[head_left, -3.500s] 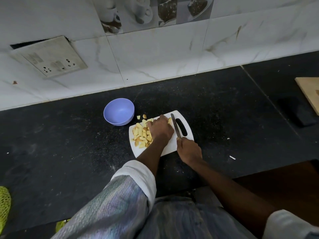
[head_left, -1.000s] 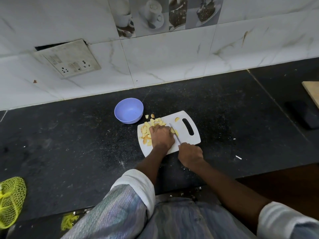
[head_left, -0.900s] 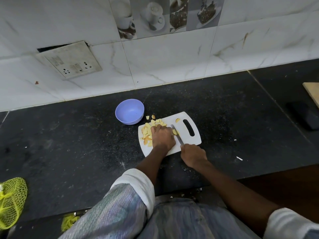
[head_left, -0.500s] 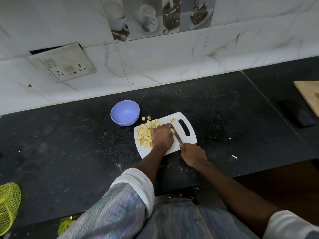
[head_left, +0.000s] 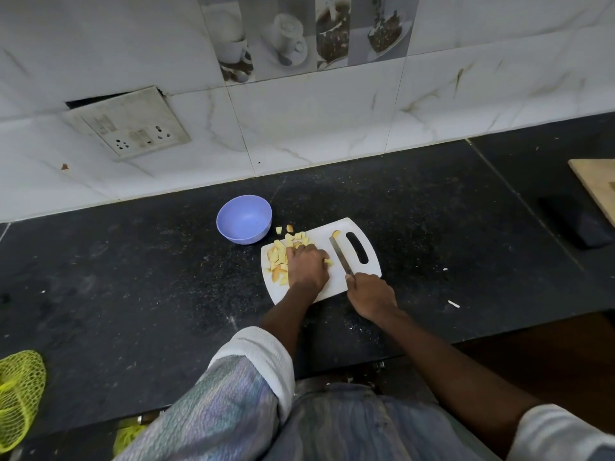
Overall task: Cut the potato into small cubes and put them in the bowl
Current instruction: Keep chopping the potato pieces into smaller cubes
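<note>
Fingers of your left hand (head_left: 307, 266) curl over potato cubes (head_left: 279, 257) mid-frame on the cutting board (head_left: 336, 281); right hand (head_left: 369, 292) grips the knife (head_left: 340, 256). Cubes probably light, firm, wet-slippery: scoop them, don't pinch.

My black speckled counter (head_left: 133, 277) meets white marble-look wall tiles (head_left: 316, 121) at twelve o'clock; a grimy socket plate (head_left: 128, 123) hangs tilted at ten o'clock, beside coffee-cup picture tiles (head_left: 299, 34).

A dull grey metal knife blade (head_left: 339, 254) runs forward from the right-hand grip over a smooth white plastic board (head_left: 336, 284) on a speckled black stone surface (head_left: 133, 277), left of it a matt lilac plastic bowl (head_left: 244, 219).
</note>
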